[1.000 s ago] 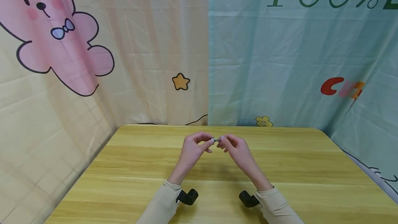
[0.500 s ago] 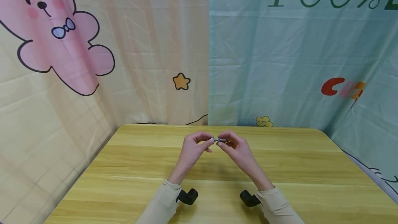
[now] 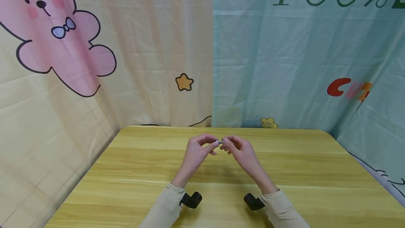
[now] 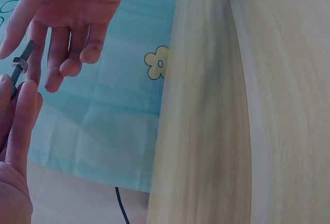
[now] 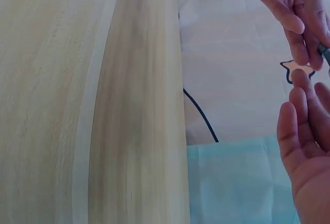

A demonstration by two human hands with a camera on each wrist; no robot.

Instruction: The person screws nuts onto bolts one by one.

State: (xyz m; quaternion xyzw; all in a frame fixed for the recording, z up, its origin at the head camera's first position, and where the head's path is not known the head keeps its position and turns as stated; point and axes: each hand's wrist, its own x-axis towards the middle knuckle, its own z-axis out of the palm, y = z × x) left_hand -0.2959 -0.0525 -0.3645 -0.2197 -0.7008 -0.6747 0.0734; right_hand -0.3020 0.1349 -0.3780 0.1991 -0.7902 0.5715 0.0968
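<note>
A bolt (image 4: 28, 51) bearing a nut (image 4: 19, 65) is pinched by the left hand (image 3: 197, 150); whether by the right hand (image 3: 240, 149) too cannot be told.

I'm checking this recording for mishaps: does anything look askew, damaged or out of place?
Nothing stands out. The bolt looks straight, held in the left hand, with the nut partway along it. The curtain behind is creased, but that looks ordinary. Fine damage would be too small to tell.
</note>
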